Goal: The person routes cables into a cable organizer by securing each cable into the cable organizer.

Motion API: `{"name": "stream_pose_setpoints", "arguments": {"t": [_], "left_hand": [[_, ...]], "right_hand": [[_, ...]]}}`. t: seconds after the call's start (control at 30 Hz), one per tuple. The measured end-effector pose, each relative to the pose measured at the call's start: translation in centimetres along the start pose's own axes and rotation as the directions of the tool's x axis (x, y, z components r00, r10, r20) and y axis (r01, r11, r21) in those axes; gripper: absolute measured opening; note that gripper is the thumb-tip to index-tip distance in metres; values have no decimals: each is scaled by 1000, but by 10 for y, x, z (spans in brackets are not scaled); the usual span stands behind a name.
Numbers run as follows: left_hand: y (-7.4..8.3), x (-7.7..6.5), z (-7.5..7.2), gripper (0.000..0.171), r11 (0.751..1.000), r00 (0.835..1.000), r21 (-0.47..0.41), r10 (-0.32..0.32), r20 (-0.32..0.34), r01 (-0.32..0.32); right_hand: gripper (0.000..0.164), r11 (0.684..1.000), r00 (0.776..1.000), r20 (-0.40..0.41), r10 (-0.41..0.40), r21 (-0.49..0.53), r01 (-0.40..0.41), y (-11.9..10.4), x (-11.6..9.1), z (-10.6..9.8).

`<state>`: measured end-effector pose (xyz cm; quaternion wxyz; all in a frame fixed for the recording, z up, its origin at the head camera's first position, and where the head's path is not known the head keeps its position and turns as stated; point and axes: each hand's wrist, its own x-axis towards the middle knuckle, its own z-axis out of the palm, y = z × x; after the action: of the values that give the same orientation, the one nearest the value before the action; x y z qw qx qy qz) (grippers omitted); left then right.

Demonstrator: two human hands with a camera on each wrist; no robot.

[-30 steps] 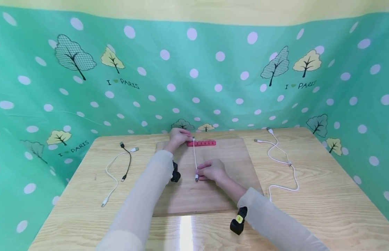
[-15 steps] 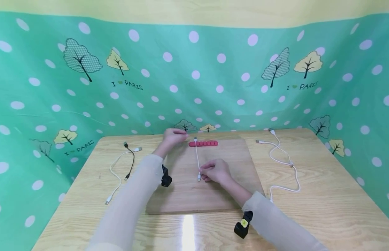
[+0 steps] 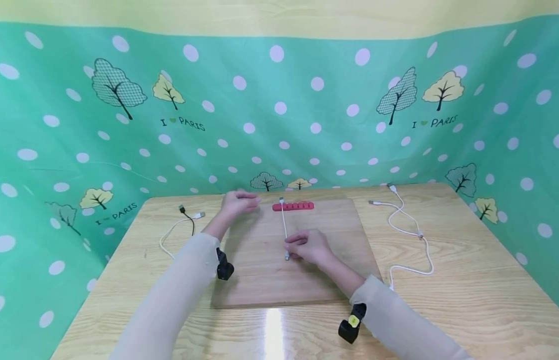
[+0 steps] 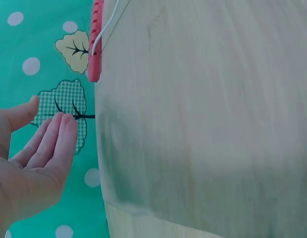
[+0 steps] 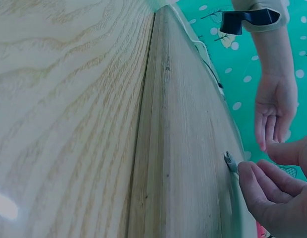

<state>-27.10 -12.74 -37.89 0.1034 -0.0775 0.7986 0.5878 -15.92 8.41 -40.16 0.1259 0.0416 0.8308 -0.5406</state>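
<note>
In the head view my right hand [image 3: 310, 246] pinches a short white USB cable [image 3: 284, 220] near its close end, and the connector [image 3: 287, 256] pokes out past the fingertips. The cable's other end lies across the left end of a red cable holder [image 3: 295, 206] at the back of a wooden board [image 3: 261, 285]. Away from its shadow, the cable rises off the board in the left wrist view. My left hand [image 3: 240, 201] hovers over the board's far left corner, fingers relaxed and nothing in them. The left wrist view shows this hand [image 4: 39, 158] apart from the holder [image 4: 94, 64].
A white cable [image 3: 164, 240] and a black cable [image 3: 187, 215] lie on the table left of the board, partly behind my left sleeve [image 3: 171, 300]. To the right lies a longer white cable [image 3: 412, 232]. A dotted green curtain [image 3: 306, 135] stands behind the table.
My left hand has left the cable's far end at the red holder and moved left and slightly nearer. My right hand stays about where it was on the cable.
</note>
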Motion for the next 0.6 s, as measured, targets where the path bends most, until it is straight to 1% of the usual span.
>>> {"name": "stream_pose_setpoints", "arguments": {"t": [0.17,0.37,0.53,0.6], "left_hand": [[-5,-5,-7,42,1000,1000,-11,-3,-4,3],[-12,-9,-14,44,1000,1000,16,0,-1,0],[-15,-12,-22,45,1000,1000,-17,-6,6,6],[-16,-13,-26,45,1000,1000,-18,-9,6,9]], "right_hand": [[18,1000,1000,11,-5,20,5,-1,0,2],[18,995,999,30,11,100,-14,-4,-1,3],[18,989,998,57,26,146,-34,-5,-1,4],[19,986,997,64,31,162,-41,-6,-1,5]]}}
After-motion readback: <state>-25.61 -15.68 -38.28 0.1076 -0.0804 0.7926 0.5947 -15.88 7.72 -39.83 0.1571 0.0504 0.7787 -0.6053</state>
